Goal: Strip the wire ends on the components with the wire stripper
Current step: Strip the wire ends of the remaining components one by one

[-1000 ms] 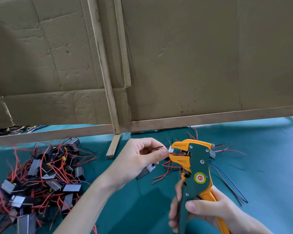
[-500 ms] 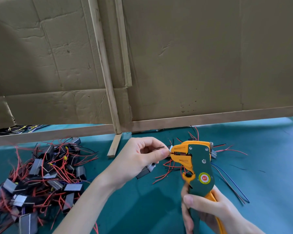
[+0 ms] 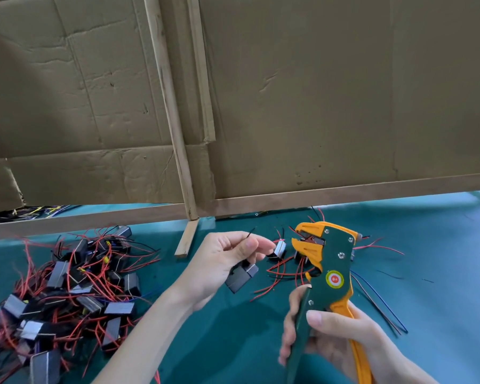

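Now left hand [image 3: 222, 261] tight on thin black wire [image 3: 250, 234], right hand [image 3: 341, 339] around orange-green stripper [image 3: 329, 261].

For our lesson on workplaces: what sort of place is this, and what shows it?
Probably a hand-assembly workbench for electrical parts: a heap of wired components lies on the green table, the right hand grips a wire stripper, and the left hand holds one component by its wire.

The orange-and-green wire stripper [image 3: 327, 261] stands upright in the right hand [image 3: 341, 336], jaws open, facing left. A small black block component [image 3: 240, 277] dangles below the left hand [image 3: 222, 261], its thin black wire [image 3: 250, 233] pinched. More red-wired components [image 3: 67, 286] lie heaped at far left.
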{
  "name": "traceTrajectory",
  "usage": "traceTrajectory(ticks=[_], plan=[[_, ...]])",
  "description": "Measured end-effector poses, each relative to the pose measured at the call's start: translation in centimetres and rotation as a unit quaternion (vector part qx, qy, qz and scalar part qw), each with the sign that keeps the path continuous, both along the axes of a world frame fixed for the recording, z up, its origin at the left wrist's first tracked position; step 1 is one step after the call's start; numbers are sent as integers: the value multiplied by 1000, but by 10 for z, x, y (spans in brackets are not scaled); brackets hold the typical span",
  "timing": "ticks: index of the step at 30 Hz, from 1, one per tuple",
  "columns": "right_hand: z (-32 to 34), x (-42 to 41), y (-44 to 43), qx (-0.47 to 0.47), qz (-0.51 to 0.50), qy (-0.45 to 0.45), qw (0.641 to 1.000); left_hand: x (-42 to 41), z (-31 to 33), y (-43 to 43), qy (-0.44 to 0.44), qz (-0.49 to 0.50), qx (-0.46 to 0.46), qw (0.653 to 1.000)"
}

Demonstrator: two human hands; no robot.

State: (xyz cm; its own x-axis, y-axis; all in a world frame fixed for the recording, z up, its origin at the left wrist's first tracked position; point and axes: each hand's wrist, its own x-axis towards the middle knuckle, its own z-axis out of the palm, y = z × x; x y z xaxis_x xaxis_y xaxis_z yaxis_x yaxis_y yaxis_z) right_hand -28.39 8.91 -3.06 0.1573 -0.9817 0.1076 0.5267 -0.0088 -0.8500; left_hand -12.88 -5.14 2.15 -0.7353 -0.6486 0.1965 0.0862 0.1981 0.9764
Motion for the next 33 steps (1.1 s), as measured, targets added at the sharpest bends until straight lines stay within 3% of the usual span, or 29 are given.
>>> traceTrajectory(ticks=[6, 9, 16, 33], plan=[[-1, -4, 0, 1, 14, 24, 1000, -1, 3, 4, -56, 29, -106, 992], [-1, -5, 0, -10, 37, 55, 998, -2, 7, 9, -90, 57, -202, 973], [-4, -5, 0, -18, 57, 65, 996, 1, 16, 17, -154, 71, -334, 927], [-1, -8, 4, -20, 55, 96, 994, 7, 28, 25, -236, 46, -384, 891]])
